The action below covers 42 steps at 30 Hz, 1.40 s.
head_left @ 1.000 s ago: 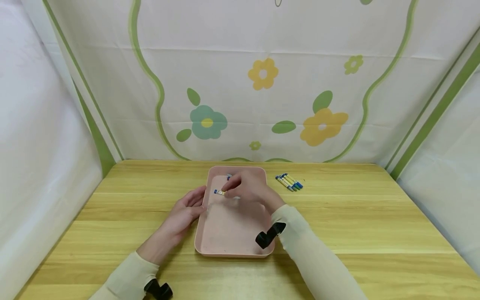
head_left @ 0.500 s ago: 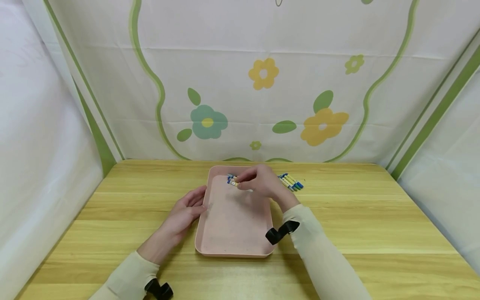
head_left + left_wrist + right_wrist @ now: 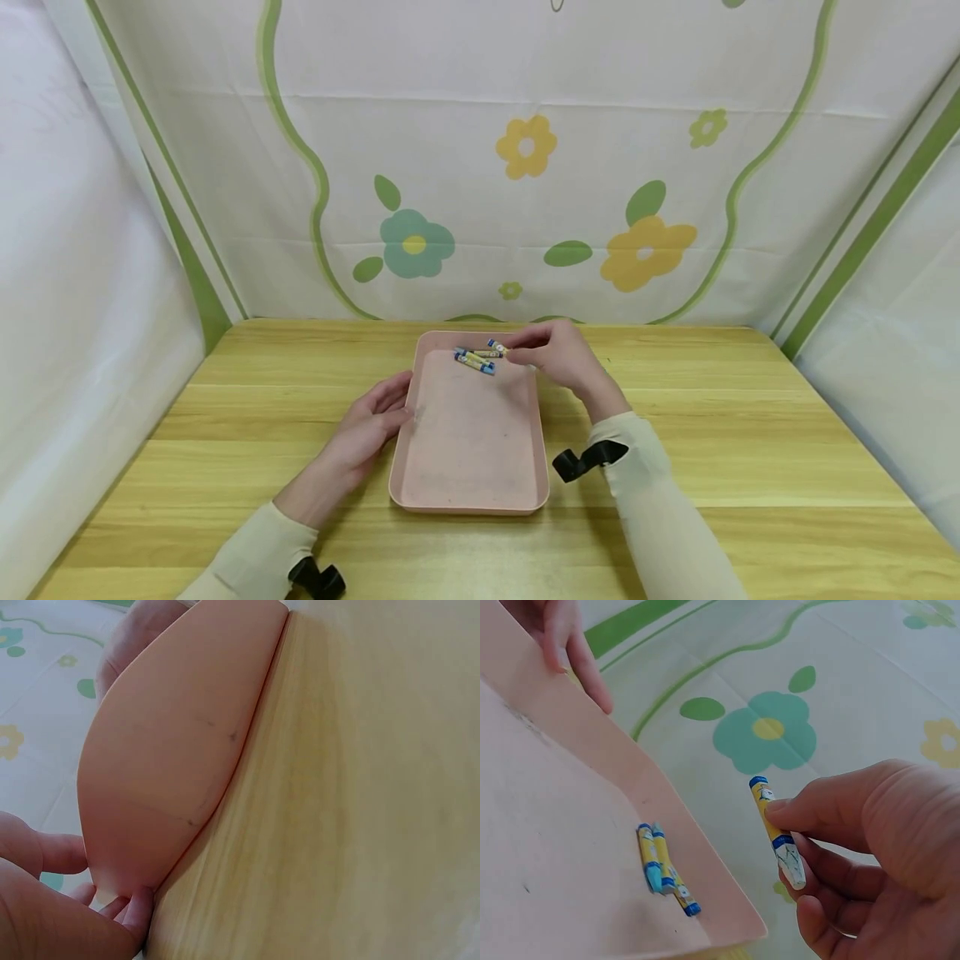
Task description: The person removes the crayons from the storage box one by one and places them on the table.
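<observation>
My right hand (image 3: 562,354) pinches a crayon (image 3: 497,345) near the tray's (image 3: 472,454) far rim; a slack pinch could drop it outside! My left hand (image 3: 367,421) rests, relaxed, against the left side.

A broad, pale yellow table with a wood-grain top and rounded far corners (image 3: 720,433) spans the scene. Directly on it lies a shallow, pink, rectangular tray (image 3: 472,450), one short side near the table's far edge.
</observation>
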Each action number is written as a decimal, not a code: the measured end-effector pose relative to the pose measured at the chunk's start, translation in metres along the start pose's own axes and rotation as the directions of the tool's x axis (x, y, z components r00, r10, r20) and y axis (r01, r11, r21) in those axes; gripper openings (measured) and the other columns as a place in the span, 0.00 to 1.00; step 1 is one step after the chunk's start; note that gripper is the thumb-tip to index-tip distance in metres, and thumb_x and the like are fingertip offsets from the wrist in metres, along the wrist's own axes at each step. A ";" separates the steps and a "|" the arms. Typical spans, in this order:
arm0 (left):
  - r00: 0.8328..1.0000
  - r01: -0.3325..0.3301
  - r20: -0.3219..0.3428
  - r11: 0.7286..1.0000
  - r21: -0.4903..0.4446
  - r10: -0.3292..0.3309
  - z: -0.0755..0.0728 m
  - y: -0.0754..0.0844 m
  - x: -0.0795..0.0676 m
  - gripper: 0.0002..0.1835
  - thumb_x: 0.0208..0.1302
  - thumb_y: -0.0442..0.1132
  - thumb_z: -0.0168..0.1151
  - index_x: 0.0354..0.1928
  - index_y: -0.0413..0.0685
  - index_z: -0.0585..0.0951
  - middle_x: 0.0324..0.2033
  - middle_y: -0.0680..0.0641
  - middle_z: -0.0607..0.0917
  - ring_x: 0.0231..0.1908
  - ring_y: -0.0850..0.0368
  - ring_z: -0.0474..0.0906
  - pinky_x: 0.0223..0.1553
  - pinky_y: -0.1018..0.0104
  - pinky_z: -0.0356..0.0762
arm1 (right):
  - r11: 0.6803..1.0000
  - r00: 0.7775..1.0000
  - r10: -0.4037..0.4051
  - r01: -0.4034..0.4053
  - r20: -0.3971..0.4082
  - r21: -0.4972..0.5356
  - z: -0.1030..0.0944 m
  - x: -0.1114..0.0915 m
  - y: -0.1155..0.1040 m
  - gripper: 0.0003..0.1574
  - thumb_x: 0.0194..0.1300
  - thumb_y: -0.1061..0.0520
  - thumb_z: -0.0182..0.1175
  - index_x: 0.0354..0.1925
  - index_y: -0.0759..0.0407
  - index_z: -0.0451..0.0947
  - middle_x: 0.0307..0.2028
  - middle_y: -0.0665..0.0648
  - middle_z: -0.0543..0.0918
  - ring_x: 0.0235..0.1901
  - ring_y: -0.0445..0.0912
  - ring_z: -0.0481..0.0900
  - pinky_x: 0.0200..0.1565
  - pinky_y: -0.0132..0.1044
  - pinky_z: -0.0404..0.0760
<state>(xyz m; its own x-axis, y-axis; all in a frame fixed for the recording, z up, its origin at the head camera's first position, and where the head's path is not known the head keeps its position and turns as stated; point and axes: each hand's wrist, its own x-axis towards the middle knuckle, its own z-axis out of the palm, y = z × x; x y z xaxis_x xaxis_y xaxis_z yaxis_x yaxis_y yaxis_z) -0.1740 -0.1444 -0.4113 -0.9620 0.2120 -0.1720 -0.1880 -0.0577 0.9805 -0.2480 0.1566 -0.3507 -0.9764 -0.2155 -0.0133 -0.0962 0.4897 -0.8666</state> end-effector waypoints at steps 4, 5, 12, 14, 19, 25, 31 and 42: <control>1.000 0.006 -0.004 1.000 0.009 -0.006 0.000 0.000 0.000 0.35 0.78 0.28 0.52 0.83 0.40 0.57 0.83 0.39 0.60 0.83 0.43 0.55 0.56 0.84 0.73 | 1.000 0.999 -0.021 0.022 -0.024 0.019 -0.010 -0.001 0.009 0.13 0.66 0.56 0.74 0.50 0.51 0.93 0.49 0.56 0.92 0.45 0.45 0.86 0.49 0.41 0.85; 1.000 0.007 -0.005 1.000 0.011 -0.007 0.001 0.001 0.000 0.34 0.78 0.29 0.52 0.83 0.41 0.57 0.83 0.39 0.60 0.83 0.43 0.55 0.57 0.83 0.73 | 1.000 0.999 -0.022 0.023 -0.030 0.018 -0.013 -0.002 0.010 0.14 0.66 0.55 0.74 0.50 0.52 0.93 0.50 0.57 0.92 0.45 0.45 0.86 0.50 0.41 0.85; 1.000 0.016 -0.016 0.999 0.030 -0.016 0.000 0.002 0.000 0.33 0.80 0.31 0.52 0.83 0.43 0.59 0.83 0.40 0.61 0.82 0.44 0.57 0.70 0.67 0.71 | 1.000 0.994 0.000 -0.001 -0.108 -0.009 -0.031 -0.006 0.021 0.16 0.68 0.54 0.72 0.53 0.56 0.91 0.54 0.61 0.90 0.46 0.46 0.86 0.50 0.44 0.86; 1.000 0.019 -0.020 0.999 0.034 -0.018 0.000 0.002 0.000 0.33 0.80 0.31 0.51 0.83 0.43 0.59 0.82 0.40 0.61 0.82 0.44 0.58 0.71 0.65 0.70 | 1.000 0.992 0.015 -0.017 -0.125 -0.013 -0.036 -0.008 0.023 0.17 0.69 0.53 0.72 0.54 0.56 0.90 0.55 0.62 0.90 0.46 0.46 0.86 0.52 0.48 0.86; 0.999 0.031 -0.037 0.999 0.040 -0.030 -0.001 0.001 0.001 0.32 0.81 0.32 0.49 0.83 0.44 0.59 0.82 0.41 0.62 0.81 0.45 0.60 0.72 0.62 0.69 | 0.999 0.985 0.041 -0.046 -0.167 -0.029 -0.048 -0.012 0.030 0.18 0.71 0.53 0.70 0.56 0.56 0.90 0.57 0.62 0.88 0.53 0.51 0.86 0.54 0.43 0.85; 0.999 0.023 -0.036 0.999 0.030 -0.022 0.000 0.001 0.001 0.31 0.82 0.32 0.49 0.83 0.44 0.59 0.82 0.41 0.62 0.81 0.45 0.60 0.78 0.52 0.62 | 0.995 0.974 0.073 -0.086 -0.214 -0.051 -0.060 -0.015 0.040 0.18 0.71 0.52 0.70 0.56 0.56 0.89 0.59 0.62 0.88 0.56 0.52 0.84 0.50 0.33 0.81; 0.999 0.014 -0.037 0.999 0.031 -0.013 0.002 0.002 0.000 0.31 0.81 0.33 0.50 0.83 0.43 0.60 0.82 0.40 0.63 0.80 0.45 0.61 0.75 0.57 0.67 | 0.992 0.955 0.090 -0.111 -0.281 -0.059 -0.070 -0.015 0.051 0.18 0.70 0.51 0.71 0.55 0.56 0.90 0.54 0.59 0.92 0.47 0.39 0.84 0.48 0.29 0.80; 0.999 0.031 -0.046 0.999 0.031 -0.030 0.001 0.001 0.001 0.31 0.81 0.33 0.50 0.82 0.45 0.61 0.82 0.42 0.63 0.80 0.45 0.62 0.75 0.56 0.67 | 0.979 0.920 0.121 -0.173 -0.372 -0.110 -0.079 -0.013 0.074 0.18 0.69 0.51 0.71 0.53 0.58 0.91 0.51 0.60 0.92 0.45 0.41 0.85 0.43 0.28 0.79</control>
<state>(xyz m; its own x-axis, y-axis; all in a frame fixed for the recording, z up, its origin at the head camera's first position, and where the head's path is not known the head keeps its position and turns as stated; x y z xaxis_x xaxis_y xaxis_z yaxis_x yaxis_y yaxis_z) -0.1755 -0.1435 -0.4108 -0.9640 0.1689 -0.2054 -0.2119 -0.0212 0.9771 -0.2578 0.2626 -0.3755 -0.9821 0.1754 0.0688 0.0534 0.6095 -0.7910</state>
